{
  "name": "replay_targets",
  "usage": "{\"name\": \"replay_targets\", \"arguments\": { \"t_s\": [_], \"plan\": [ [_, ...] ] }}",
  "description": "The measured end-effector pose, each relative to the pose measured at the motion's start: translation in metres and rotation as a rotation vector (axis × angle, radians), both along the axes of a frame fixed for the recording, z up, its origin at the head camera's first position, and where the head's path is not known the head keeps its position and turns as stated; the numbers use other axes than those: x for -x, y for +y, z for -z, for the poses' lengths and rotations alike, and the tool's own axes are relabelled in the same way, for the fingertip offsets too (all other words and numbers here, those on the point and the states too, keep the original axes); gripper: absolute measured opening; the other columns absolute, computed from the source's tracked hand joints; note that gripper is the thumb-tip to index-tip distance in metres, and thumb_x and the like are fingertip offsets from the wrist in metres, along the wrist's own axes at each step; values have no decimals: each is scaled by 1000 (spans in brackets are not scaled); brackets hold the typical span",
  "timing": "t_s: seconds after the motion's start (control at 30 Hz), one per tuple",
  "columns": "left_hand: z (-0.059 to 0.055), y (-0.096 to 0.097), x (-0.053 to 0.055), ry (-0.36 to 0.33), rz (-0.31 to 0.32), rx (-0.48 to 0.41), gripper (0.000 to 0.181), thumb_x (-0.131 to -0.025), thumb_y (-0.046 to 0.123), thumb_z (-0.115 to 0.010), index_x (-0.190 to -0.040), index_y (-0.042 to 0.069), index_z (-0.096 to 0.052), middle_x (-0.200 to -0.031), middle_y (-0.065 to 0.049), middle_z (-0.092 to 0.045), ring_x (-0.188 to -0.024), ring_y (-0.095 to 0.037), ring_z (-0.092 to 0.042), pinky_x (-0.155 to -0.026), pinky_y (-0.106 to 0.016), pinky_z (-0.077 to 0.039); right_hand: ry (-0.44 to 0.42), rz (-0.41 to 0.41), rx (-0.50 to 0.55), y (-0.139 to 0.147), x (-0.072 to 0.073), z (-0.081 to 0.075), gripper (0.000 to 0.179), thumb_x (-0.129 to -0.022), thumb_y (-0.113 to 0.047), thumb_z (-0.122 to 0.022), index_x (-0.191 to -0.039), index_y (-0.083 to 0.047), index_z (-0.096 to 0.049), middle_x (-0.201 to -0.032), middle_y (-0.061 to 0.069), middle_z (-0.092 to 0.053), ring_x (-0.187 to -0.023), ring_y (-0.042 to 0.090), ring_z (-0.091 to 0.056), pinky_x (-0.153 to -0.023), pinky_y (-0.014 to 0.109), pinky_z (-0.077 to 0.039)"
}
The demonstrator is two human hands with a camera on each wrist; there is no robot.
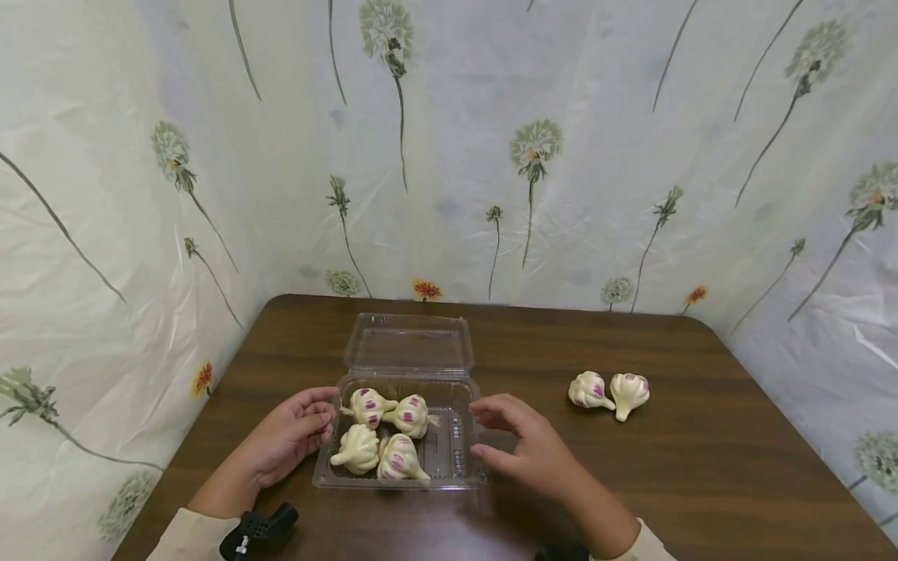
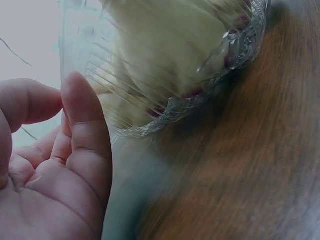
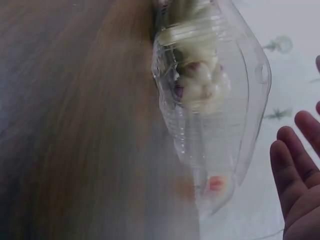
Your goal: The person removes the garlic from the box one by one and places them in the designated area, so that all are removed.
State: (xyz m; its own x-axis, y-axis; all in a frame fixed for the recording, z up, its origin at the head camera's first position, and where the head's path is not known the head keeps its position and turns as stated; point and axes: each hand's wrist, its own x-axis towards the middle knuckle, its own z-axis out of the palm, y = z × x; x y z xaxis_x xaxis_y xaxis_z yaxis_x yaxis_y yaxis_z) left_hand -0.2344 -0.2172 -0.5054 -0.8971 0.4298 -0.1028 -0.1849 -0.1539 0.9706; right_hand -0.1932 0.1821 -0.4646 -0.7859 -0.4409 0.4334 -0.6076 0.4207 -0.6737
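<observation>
A clear plastic clamshell container (image 1: 442, 483) lies on the table with its lid (image 1: 410, 343) folded back away from me. Inside, towards its left side, are several garlic bulbs (image 1: 356, 449) with purple marks; the right part of the base shows bare. My left hand (image 1: 295, 436) is at the left rim, and in the left wrist view its thumb and a finger pinch the thin edge. Beside the right wall, my right hand (image 1: 522, 444) holds nothing, its fingers spread and apart from the plastic in the right wrist view.
Two more garlic bulbs, one on the left (image 1: 591, 389) and one on the right (image 1: 629, 395), lie touching on the right part of the brown wooden table (image 1: 701, 467). A dandelion-patterned sheet (image 1: 449, 156) hangs behind the table and along both sides.
</observation>
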Motion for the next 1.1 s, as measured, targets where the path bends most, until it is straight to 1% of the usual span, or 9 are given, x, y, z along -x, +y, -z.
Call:
{"name": "replay_targets", "arguments": {
  "t_s": [0.07,0.2,0.3,0.37,0.5,0.73,0.9,1.0,1.1],
  "plan": [
    [-1,0,0,0,0,2,56,-108,6,-56,-155,-6,-28,-107,0,-61,-88,-6,-63,-81,-20,-58,-2,-7,2,-3,1,-1,50,-87,-12,-86,-132,-11,-65,-126,4,-69,-113,22,-71,-99,36,-59],
    [-1,0,0,-1,2,3,56,-108,6,-56,-155,-6,-28,-107,1,-61,-88,-6,-63,-81,-20,-58,-7,-26,7,-9,2,-5,50,-87,-11,-86,-132,-9,-65,-126,7,-69,-113,24,-71,-99,36,-59],
    [-1,0,0,-2,4,1,56,-108,7,-56,-155,-6,-28,-107,1,-61,-88,-6,-63,-81,-20,-58,-25,-29,-1,-14,2,-7,50,-87,-13,-86,-132,-12,-65,-127,2,-68,-114,26,-71,-100,37,-59],
    [-1,0,0,-3,4,-1,56,-108,7,-56,-155,-5,-28,-107,1,-61,-88,-6,-63,-81,-20,-58,-42,-31,-9,-18,2,-9,49,-88,-16,-86,-133,-12,-65,-128,0,-67,-115,24,-70,-101,38,-58],
    [-1,0,0,-5,2,-3,55,-108,6,-56,-154,-5,-29,-107,1,-61,-89,-6,-63,-82,-20,-58,-77,-33,-20,-26,3,-12,49,-90,-20,-85,-134,-17,-64,-131,-3,-65,-118,20,-68,-103,38,-57],
    [-2,0,-1,-6,-2,1,55,-108,6,-56,-154,-5,-29,-107,1,-61,-89,-6,-63,-82,-20,-58,-150,-34,-41,-39,3,-18,51,-89,-22,-86,-135,-22,-64,-133,-1,-63,-119,28,-66,-105,42,-56],
    [-3,1,-2,-6,-6,-1,55,-108,5,-55,-154,-5,-28,-107,1,-61,-89,-6,-63,-81,-20,-58,-196,-29,-71,-48,5,-19,51,-90,-24,-85,-136,-18,-64,-133,-5,-61,-119,29,-65,-104,50,-55],
    [-4,1,-2,-7,-5,-1,56,-108,5,-55,-155,-6,-27,-108,1,-60,-90,-6,-63,-82,-20,-58,-208,-38,-87,-53,6,-19,52,-91,-26,-85,-137,-15,-64,-134,-6,-60,-119,28,-64,-103,50,-55],
    [-4,0,-3,-6,-4,2,58,-108,5,-55,-156,-7,-26,-108,1,-60,-90,-7,-63,-82,-20,-58,-217,-61,-95,-58,7,-18,53,-91,-27,-84,-138,-15,-63,-137,-6,-58,-121,27,-64,-104,46,-56]
  ]
}}
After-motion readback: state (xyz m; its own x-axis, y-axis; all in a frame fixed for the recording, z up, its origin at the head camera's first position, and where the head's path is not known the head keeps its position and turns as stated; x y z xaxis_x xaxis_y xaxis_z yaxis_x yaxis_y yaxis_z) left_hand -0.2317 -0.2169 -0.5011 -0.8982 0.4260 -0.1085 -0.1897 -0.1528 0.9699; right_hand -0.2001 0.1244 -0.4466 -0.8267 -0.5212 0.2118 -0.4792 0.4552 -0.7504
